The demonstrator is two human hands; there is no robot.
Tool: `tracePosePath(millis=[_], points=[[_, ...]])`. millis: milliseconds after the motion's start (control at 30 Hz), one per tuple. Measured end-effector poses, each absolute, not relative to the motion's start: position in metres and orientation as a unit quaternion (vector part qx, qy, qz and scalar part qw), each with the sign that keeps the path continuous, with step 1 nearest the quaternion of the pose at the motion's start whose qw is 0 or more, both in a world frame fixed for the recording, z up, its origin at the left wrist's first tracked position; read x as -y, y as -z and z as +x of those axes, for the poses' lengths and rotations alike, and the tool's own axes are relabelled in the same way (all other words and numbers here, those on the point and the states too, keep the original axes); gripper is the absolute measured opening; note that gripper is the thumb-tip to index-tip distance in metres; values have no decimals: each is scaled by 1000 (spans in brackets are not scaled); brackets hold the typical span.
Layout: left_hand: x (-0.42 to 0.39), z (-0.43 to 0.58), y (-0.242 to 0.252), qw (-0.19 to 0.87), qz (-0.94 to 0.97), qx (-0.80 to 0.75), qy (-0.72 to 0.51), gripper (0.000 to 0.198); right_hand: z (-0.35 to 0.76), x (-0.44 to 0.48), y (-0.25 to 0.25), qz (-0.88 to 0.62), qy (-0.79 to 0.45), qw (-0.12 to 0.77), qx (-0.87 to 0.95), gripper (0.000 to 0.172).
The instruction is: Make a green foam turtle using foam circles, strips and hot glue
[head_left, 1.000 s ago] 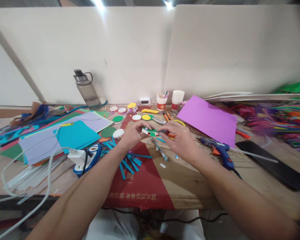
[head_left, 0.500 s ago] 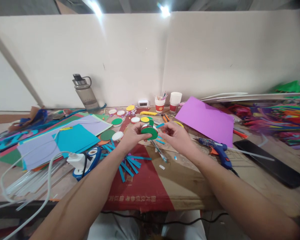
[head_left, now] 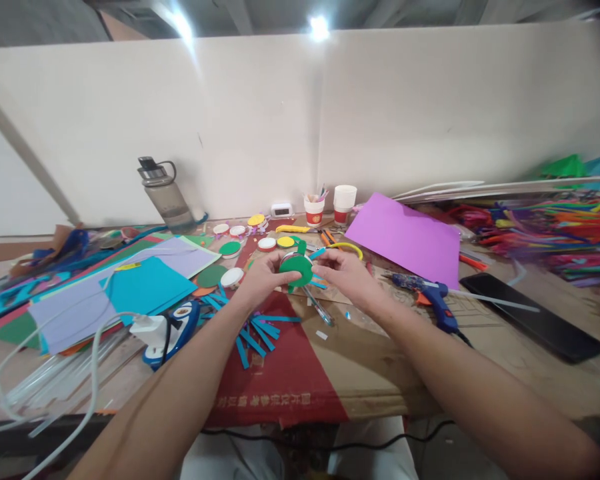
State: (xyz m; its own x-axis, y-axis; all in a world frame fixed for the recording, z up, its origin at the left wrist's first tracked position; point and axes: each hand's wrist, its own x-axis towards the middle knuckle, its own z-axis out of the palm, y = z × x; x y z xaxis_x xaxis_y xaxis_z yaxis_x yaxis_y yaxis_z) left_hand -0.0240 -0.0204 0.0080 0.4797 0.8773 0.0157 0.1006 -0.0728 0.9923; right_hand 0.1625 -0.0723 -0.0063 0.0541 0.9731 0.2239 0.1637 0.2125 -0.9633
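Observation:
My left hand (head_left: pixel 264 277) is closed on a green paper-faced disc (head_left: pixel 297 271), its thumb pressed on the front face. Small green tabs stick out at the disc's top and bottom. At the disc's right edge, my right hand (head_left: pixel 344 272) pinches a short blue paper strip (head_left: pixel 318 253); the fingertips are partly hidden. Under the hands lies a pen-like clear stick (head_left: pixel 320 308) on the cardboard. More cut blue strips (head_left: pixel 260 333) lie in a loose heap below my left wrist. Several round pieces, among them a white disc (head_left: pixel 232 277) and a green disc (head_left: pixel 231 249), rest beyond my left hand.
A blue glue gun (head_left: pixel 437 300) and a black phone (head_left: pixel 533 317) lie at right, near a purple sheet (head_left: pixel 410 240). At left are a power strip (head_left: pixel 175 333), cables and blue paper (head_left: pixel 150 287). A bottle (head_left: pixel 167 197) and paper cups (head_left: pixel 344 203) stand by the wall.
The green disc has turned to show more of its front face. Both hands keep their hold, and the whole view has shifted slightly.

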Motion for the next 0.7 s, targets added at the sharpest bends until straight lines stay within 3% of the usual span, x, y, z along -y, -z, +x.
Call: tracePosePath(millis=[700], points=[[22,-23,-6,575,636,-386,-340,51,157,77,5,-442,-530,551,468,30]])
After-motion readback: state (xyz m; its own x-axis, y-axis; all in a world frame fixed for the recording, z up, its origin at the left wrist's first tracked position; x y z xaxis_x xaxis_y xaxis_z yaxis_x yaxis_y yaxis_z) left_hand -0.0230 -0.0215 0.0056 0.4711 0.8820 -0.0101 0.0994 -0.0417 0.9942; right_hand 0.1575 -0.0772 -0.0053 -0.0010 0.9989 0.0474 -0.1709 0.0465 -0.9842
